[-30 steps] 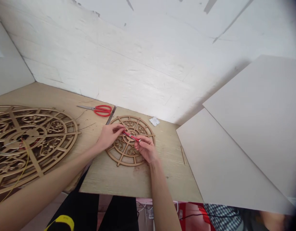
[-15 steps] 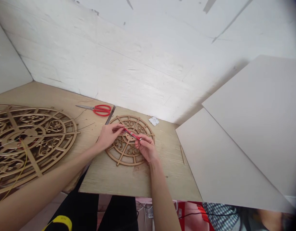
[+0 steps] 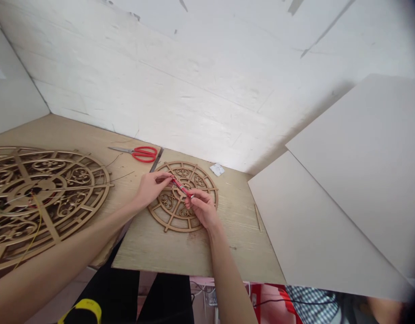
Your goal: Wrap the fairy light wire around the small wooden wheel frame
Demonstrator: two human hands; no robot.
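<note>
A small round wooden fretwork disc (image 3: 170,215) lies flat on a light wooden board (image 3: 160,247). Over its centre both hands hold a thin red tool with a silver band (image 3: 182,188). My left hand (image 3: 152,186) pinches the tool's far end with fingertips. My right hand (image 3: 201,208) grips the near end, fingers curled round it. The tool lies slanted, just above the disc.
A large fretwork disc (image 3: 42,193) with thin wires lies at the left. Red-handled scissors (image 3: 140,154) sit behind the hands. A small white packet (image 3: 217,169) lies near the wall. Large white panels (image 3: 329,216) lean at the right. A thin wooden stick (image 3: 258,218) lies beside them.
The right hand has slid a little leftward along the red tool. The left hand keeps its pinch. The discs have not moved.
</note>
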